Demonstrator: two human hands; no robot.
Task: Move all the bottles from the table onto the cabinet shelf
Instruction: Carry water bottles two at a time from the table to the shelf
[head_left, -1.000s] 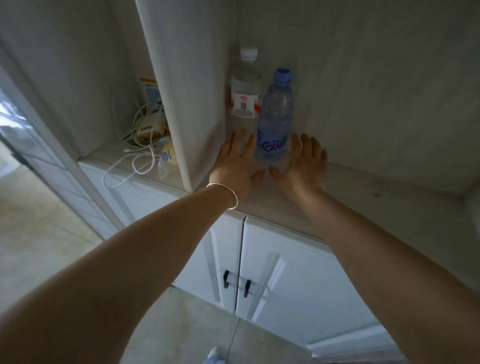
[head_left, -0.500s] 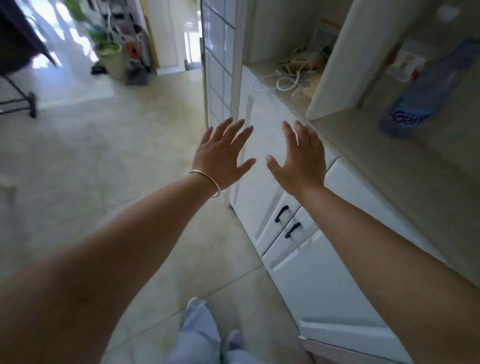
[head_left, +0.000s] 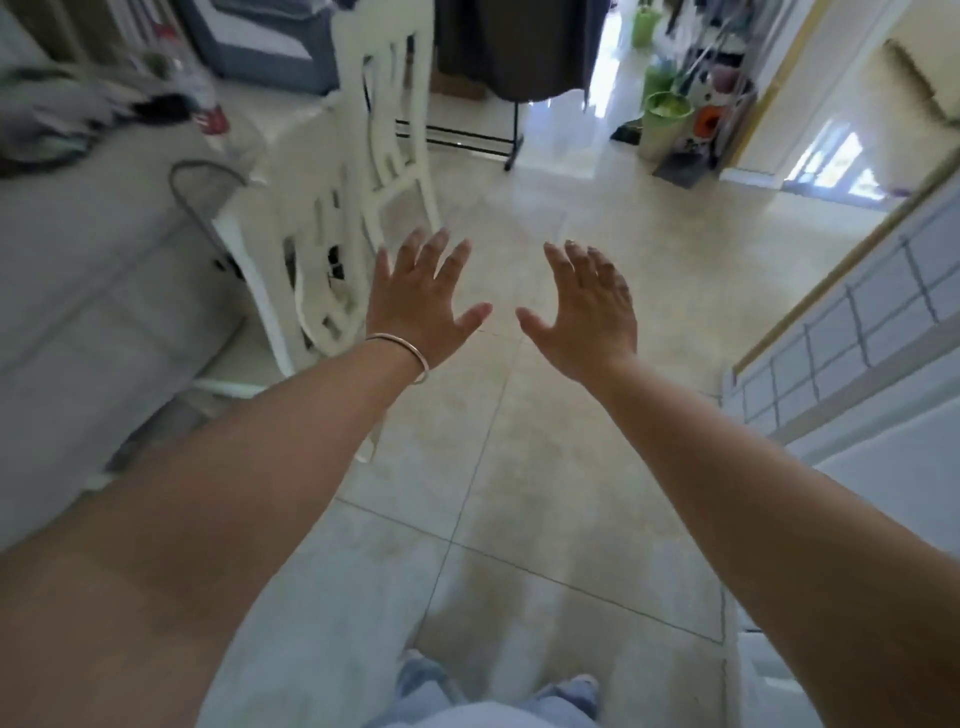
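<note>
My left hand (head_left: 423, 299), with a thin bracelet at the wrist, and my right hand (head_left: 587, 306) are both stretched out in front of me over the tiled floor, fingers spread, holding nothing. A blurred clear bottle with a red label (head_left: 200, 91) stands on the white table (head_left: 78, 249) at the far left, well beyond my left hand. The cabinet shelf and the bottles on it are out of view; only the cabinet's white edge (head_left: 883, 467) shows at the right.
A white chair (head_left: 337, 208) stands between my left hand and the table. Dark, blurred clutter (head_left: 62, 114) lies on the table's far end. A clothes rack (head_left: 467, 140) and a green bucket (head_left: 665, 122) are at the back, a tiled partition (head_left: 857, 322) at the right.
The view has swung left, from the cabinet shelf with two bottles out to the room. Both hands left the shelf and now hang empty over the floor, facing the table.
</note>
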